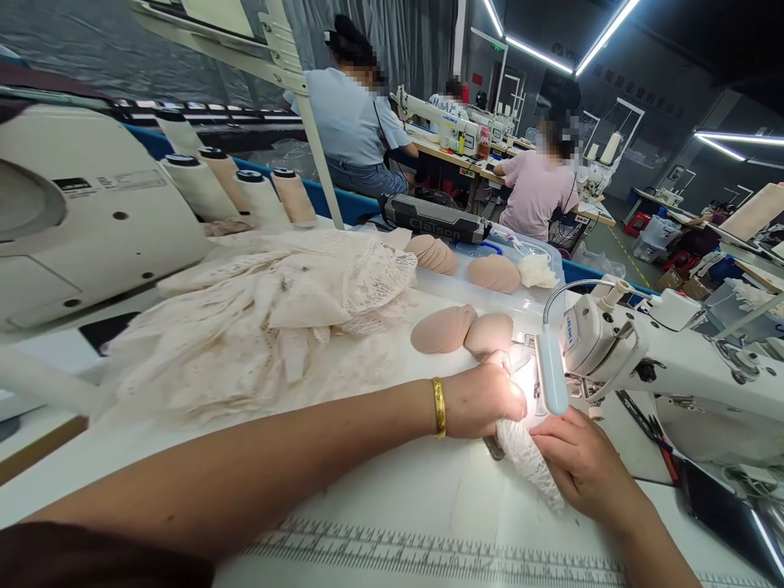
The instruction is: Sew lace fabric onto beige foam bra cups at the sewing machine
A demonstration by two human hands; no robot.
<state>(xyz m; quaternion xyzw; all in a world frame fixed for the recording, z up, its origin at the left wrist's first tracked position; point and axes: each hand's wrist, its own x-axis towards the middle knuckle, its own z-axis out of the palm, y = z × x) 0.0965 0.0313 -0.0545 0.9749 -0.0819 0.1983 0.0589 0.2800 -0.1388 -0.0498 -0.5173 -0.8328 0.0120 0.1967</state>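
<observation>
Feeding the lace piece [527, 457] beside the sewing machine [661, 367], left hand [483, 400] closed on it; right hand [579, 461] pinches its edge. Best kept flat and taut, I judge; fingers clear of the needle.

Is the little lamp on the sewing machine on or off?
On. The lamp throws a bright glare over the left hand and the lace both hands hold under it.

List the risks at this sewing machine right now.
1. The left hand sits close under the sewing machine head, so fingers could likely stray near the needle.
2. The lace piece, held by the right hand, might bunch or feed crooked.
3. The lamp glare washes out the stitching spot.
</observation>
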